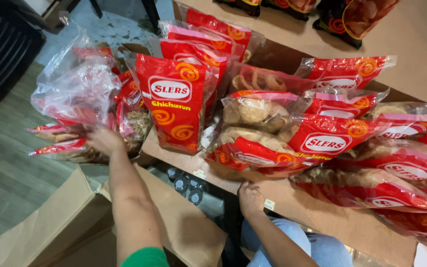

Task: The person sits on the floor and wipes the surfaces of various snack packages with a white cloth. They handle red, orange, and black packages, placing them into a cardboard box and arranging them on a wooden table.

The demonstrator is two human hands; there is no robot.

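While left hand (106, 141) reaches into heap of red snack bags (82, 106) off counter's (322, 217) left edge, fingers hidden, grip unclear, we rest right hand (250, 198) curled, empty, on near edge. Bags look light, crinkly, slippery, contents brittle; we'd pinch top seam.

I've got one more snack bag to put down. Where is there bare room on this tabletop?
The table is bare along its near edge, between the right hand and the lying red bags, and on the far strip behind the standing bags. The middle is packed. The left hand reaches into a heap of bags.
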